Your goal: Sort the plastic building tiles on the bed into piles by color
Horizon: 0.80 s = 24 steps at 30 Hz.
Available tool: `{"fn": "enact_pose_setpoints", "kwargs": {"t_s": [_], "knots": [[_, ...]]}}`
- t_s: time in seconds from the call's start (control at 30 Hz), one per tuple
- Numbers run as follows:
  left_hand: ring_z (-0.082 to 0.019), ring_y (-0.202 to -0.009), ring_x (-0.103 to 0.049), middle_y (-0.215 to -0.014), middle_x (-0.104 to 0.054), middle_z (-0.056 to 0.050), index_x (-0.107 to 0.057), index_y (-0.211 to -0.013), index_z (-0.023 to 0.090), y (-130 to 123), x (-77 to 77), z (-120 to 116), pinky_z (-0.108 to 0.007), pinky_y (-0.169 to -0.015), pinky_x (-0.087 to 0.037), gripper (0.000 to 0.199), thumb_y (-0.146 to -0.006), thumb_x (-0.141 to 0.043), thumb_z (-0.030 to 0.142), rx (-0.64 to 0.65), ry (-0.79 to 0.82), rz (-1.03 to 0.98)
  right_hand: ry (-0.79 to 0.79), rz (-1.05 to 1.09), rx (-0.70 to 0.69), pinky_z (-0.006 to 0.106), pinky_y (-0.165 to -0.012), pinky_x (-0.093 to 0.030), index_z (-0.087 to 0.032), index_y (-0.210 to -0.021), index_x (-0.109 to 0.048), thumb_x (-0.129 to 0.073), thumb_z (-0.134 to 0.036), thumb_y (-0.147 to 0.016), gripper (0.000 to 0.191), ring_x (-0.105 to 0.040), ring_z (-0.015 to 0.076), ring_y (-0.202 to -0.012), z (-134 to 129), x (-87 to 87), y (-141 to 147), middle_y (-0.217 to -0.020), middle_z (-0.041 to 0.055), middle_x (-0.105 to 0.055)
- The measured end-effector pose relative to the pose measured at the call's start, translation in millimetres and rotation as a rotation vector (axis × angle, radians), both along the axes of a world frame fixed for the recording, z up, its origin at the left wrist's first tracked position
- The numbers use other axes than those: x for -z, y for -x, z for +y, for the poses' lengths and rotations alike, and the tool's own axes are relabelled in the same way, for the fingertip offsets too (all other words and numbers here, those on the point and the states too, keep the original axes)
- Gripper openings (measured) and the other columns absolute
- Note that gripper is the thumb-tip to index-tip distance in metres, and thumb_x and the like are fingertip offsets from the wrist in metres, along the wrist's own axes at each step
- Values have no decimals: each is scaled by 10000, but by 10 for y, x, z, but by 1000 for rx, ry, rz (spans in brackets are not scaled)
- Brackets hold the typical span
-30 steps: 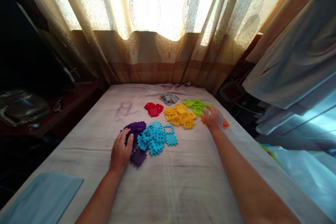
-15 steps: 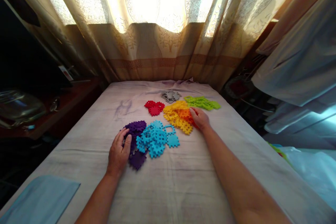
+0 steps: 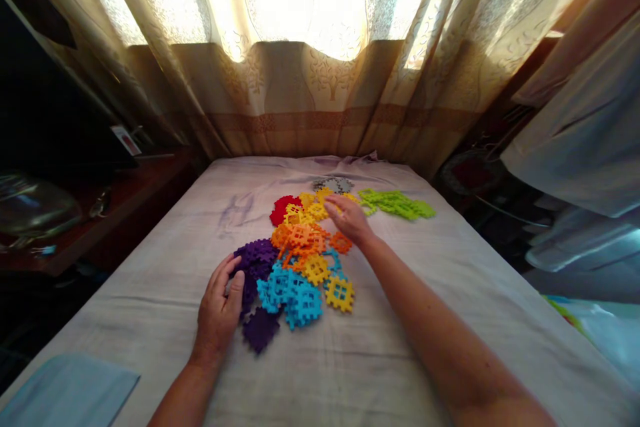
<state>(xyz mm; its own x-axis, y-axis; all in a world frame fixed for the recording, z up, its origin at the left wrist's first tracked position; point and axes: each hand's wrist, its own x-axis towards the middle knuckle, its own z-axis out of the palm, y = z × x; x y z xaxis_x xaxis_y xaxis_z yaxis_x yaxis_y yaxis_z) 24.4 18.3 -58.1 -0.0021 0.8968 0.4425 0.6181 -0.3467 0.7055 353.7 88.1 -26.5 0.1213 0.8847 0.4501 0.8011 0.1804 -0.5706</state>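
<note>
My left hand (image 3: 218,307) rests at the left edge of the purple interlocking tiles (image 3: 256,260), thumb and fingers apart around that side of the heap. Over the yellow interlocking tiles (image 3: 317,269) reaches my right hand (image 3: 349,219), its fingers stretched out, touching the far part of them. Orange interlocking tiles (image 3: 300,238) lie spread between the yellow ones. Nearer me, light blue interlocking tiles (image 3: 290,291) overlap the purple pile and are partly covered by orange and yellow. Red interlocking tiles (image 3: 284,208) lie at the far left, partly under yellow ones.
Green interlocking tiles (image 3: 397,203) lie at the far right, grey ones (image 3: 336,185) at the back. The cloth-covered surface (image 3: 380,360) ends before a curtain (image 3: 290,97). A light blue folded cloth (image 3: 70,390) sits at the near left. Clothes (image 3: 585,133) hang on the right.
My right hand has moved left, and the orange and yellow tiles have spread leftward and toward me, onto the light blue and red ones. My left hand stays by the purple tiles.
</note>
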Motion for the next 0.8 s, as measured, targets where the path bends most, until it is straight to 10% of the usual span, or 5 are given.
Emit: {"fn": "enact_pose_setpoints", "kwargs": {"t_s": [0.13, 0.23, 0.43, 0.8], "knots": [[-242, -1287, -548, -1360, -606, -72, -646, -1184, 239, 6, 25, 8, -410, -1122, -430, 476, -930, -416, 569, -18, 9, 17, 118, -23, 761, 581, -1075, -322, -214, -1257, -673, -500, -455, -894, 469, -455, 349, -1309, 38, -41, -1115, -1403, 159, -553], [-241, -1284, -552, -1364, -606, -62, -649, -1186, 254, 13, 26, 10, -409, -1124, -431, 471, -932, -410, 571, -27, 17, 35, 305, 63, 936, 650, -1045, -302, -243, -1347, -615, -428, -533, -916, 552, -444, 391, -1314, 67, 48, -1643, -1432, 183, -518], [-242, -1279, -560, -1363, -612, -53, -661, -1174, 258, 17, 0, -6, -405, -1111, -447, 467, -930, -419, 573, -36, 43, 28, 478, 26, 717, 646, -1038, -307, -328, -1231, -699, -461, -603, -890, 498, -548, 376, -1221, 318, 131, -1473, -1304, 126, -650], [-243, -1283, -555, -1359, -611, -76, -662, -1174, 231, -5, -20, -3, -404, -1120, -434, 482, -924, -437, 577, -30, 43, -43, 174, 19, 13, 466, -1019, -442, -299, -1082, -752, -609, -504, -850, 341, -634, 277, -1130, 403, 111, -15, -1199, 34, -718]]}}
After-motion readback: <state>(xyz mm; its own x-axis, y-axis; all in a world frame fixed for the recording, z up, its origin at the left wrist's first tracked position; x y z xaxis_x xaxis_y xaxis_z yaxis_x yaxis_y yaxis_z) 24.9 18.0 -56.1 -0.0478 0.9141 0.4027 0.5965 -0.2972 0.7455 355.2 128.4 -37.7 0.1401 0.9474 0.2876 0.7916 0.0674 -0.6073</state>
